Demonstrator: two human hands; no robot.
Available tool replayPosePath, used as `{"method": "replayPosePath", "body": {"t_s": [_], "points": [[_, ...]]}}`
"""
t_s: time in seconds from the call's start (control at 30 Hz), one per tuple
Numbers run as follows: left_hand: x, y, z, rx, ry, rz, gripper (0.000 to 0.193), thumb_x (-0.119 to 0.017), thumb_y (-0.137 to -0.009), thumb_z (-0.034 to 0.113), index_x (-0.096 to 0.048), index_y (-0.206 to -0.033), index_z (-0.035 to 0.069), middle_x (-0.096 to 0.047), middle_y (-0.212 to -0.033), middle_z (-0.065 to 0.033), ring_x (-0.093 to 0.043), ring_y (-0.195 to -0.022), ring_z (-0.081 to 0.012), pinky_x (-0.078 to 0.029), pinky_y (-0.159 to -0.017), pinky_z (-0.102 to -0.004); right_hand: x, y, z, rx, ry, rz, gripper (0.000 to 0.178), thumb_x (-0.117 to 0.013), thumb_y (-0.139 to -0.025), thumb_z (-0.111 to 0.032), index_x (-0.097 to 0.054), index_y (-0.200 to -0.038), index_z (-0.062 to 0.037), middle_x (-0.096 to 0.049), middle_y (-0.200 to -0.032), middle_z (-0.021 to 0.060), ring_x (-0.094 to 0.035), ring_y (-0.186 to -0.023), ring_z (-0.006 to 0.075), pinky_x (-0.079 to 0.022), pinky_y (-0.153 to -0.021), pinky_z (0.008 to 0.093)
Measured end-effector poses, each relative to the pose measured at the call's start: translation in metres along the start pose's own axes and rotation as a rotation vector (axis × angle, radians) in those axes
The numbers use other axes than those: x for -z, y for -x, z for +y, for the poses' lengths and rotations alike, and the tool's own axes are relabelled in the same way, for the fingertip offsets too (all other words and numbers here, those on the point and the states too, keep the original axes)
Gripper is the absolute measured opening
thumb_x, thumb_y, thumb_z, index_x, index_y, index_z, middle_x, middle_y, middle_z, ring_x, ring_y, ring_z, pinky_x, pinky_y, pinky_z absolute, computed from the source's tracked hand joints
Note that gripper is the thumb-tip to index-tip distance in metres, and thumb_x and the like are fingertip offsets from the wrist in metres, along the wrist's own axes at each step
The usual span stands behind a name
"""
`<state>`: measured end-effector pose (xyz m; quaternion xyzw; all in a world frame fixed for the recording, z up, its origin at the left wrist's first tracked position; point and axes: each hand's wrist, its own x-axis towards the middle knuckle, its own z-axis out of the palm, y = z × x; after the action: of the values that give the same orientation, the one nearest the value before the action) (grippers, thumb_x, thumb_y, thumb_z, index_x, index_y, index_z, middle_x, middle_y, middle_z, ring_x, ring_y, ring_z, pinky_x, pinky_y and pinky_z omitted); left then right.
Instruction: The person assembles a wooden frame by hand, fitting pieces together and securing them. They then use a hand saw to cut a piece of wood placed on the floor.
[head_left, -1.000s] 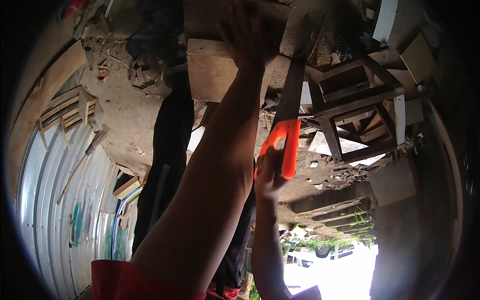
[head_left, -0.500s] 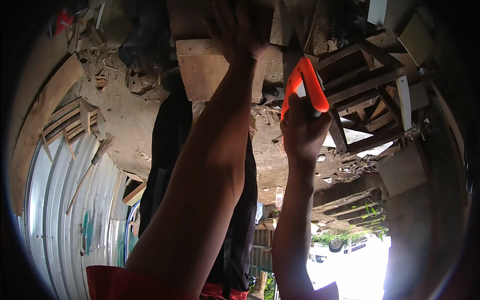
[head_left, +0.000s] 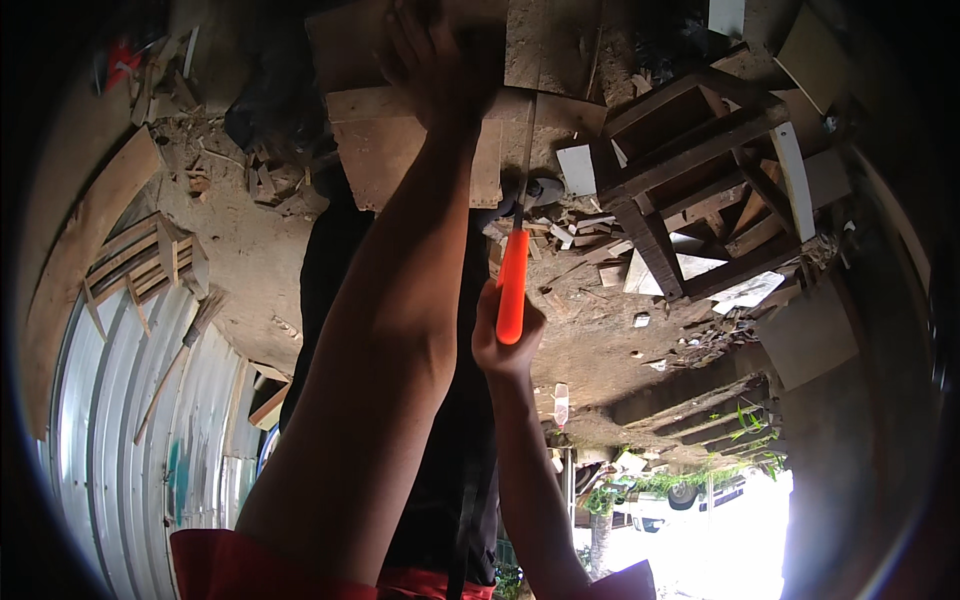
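Gripping the orange-handled saw (head_left: 512,285) lower now, right hand (head_left: 503,345) fingers closed; left hand (head_left: 440,60) pressing board (head_left: 410,150).

Two hands are up: the left hand (head_left: 440,60) on one pale board (head_left: 400,150), the right hand (head_left: 505,345) around one orange-handled tool (head_left: 512,285). One dark wooden frame (head_left: 690,170) of crossed slats stands to the right, and one lighter slatted frame (head_left: 145,265) lies to the left. One long plank (head_left: 85,250) runs beside the one sheet of corrugated metal (head_left: 130,420). One flat grey-brown panel (head_left: 805,335) lies low on the right. One person in black (head_left: 340,260) stands behind the arms. Offcuts (head_left: 575,225) are scattered on the ground, too many and too small to count. Two red sleeves (head_left: 215,565) show at the bottom edge.
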<state>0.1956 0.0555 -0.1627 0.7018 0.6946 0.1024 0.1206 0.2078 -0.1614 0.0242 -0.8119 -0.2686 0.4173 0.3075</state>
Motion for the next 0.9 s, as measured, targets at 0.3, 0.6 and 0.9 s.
{"method": "replayPosePath", "body": {"t_s": [0.3,0.6,0.9], "points": [[-0.002,-0.002,-0.002,0.006,-0.007,0.032,0.066,-0.053,-0.090,0.032,-0.038,-0.151,0.010,-0.024,-0.161,-0.0200,-0.020,-0.150,-0.0375,-0.012,-0.119,-0.0583,0.095,0.064,-0.119,-0.247,0.061,-0.055,0.015,-0.061,-0.086,0.001,-0.060,-0.071,0.0012,-0.056,-0.057,0.0090,-0.058,-0.046,0.0192,-0.043,-0.045,0.0300],[-0.002,-0.002,0.001,0.034,-0.086,-0.112,0.080,-0.061,-0.089,0.039,-0.025,-0.157,0.016,-0.015,-0.165,-0.0157,-0.013,-0.153,-0.0321,-0.008,-0.121,-0.0555,-0.019,-0.138,-0.046,-0.159,-0.044,0.076,0.023,-0.063,-0.084,-0.014,-0.057,-0.068,0.0015,-0.057,-0.057,0.0101,-0.058,-0.054,0.0183,-0.044,-0.051,0.0351],[0.005,0.007,-0.009,0.019,-0.093,-0.098,0.076,-0.058,-0.091,0.039,-0.028,-0.156,0.013,-0.015,-0.166,-0.0148,-0.011,-0.154,-0.0313,-0.007,-0.121,-0.0564,-0.019,-0.077,0.024,-0.128,-0.130,0.005,0.019,-0.065,-0.094,-0.013,-0.060,-0.082,0.0006,-0.058,-0.063,0.0084,-0.054,-0.059,0.0151,-0.044,-0.053,0.0317]]}}
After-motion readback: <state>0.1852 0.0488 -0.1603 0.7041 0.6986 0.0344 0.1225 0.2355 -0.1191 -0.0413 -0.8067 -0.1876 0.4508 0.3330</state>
